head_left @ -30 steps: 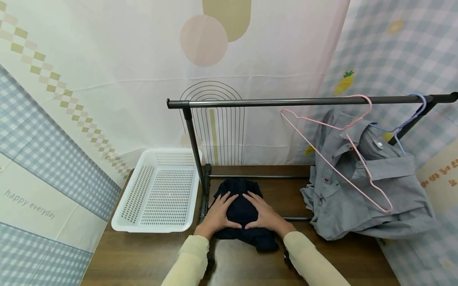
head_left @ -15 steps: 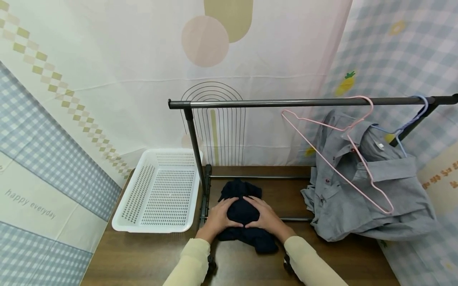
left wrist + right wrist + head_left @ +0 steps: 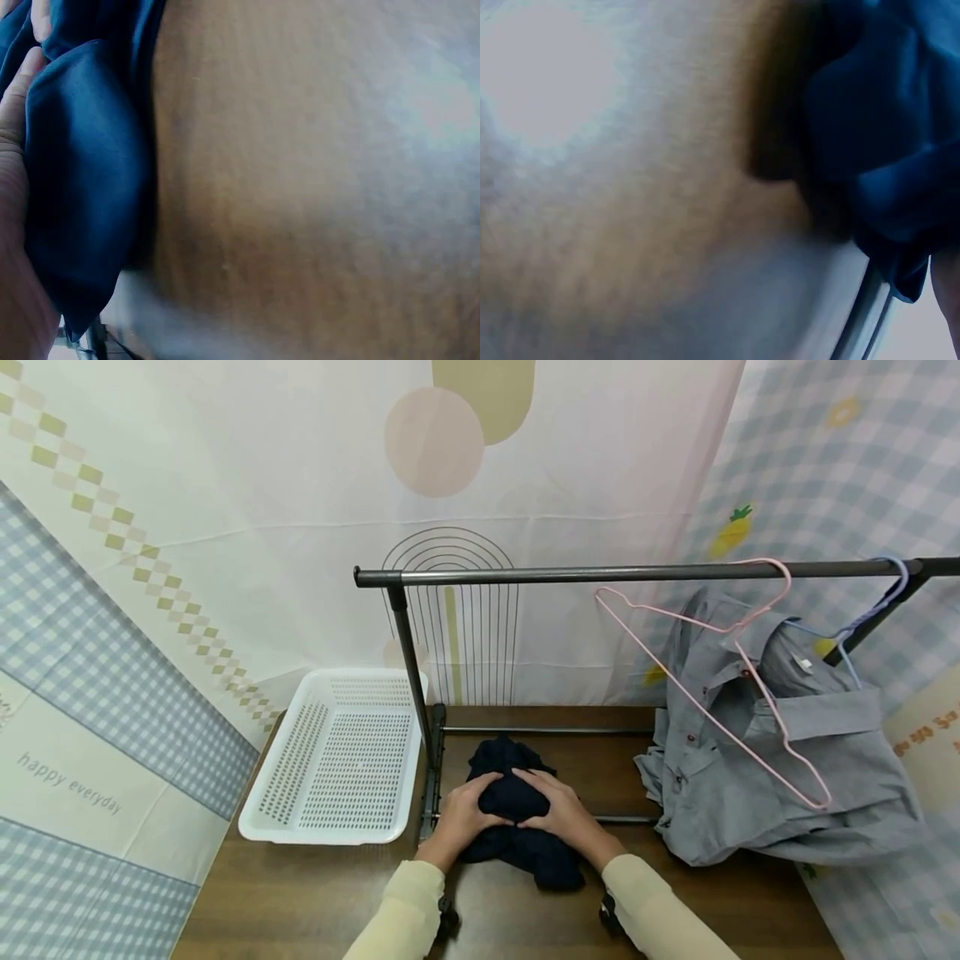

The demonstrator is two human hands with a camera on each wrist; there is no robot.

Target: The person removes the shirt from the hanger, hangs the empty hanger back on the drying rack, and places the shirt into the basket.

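A crumpled dark navy piece of clothing [image 3: 510,795] lies bunched on the table between both hands; its exact kind is hidden by the folds. From the left, my left hand [image 3: 465,814] grips the bunch with curved fingers, its thumb turned inward. My right hand [image 3: 564,814] grips it from the opposite side, the two thumbs almost meeting in front. In the left wrist view, part of the hand [image 3: 13,157] lies along a loose fold of the cloth [image 3: 86,172]. The right wrist view shows more navy folds [image 3: 877,112], with only a sliver of hand at the edge.
A white perforated basket [image 3: 258,810] stands at left. The black clothes rack [image 3: 525,575] spans the table [image 3: 300,893], its lower bars running beside the bunched cloth. On its right hang a pink hanger [image 3: 675,681] and a grey shirt [image 3: 832,777] on a blue hanger [image 3: 888,593].
Both hands' fingers have drawn back slightly toward the person, and the left hand has moved a little inward. The navy cloth is more tightly bunched. The view has shifted slightly.
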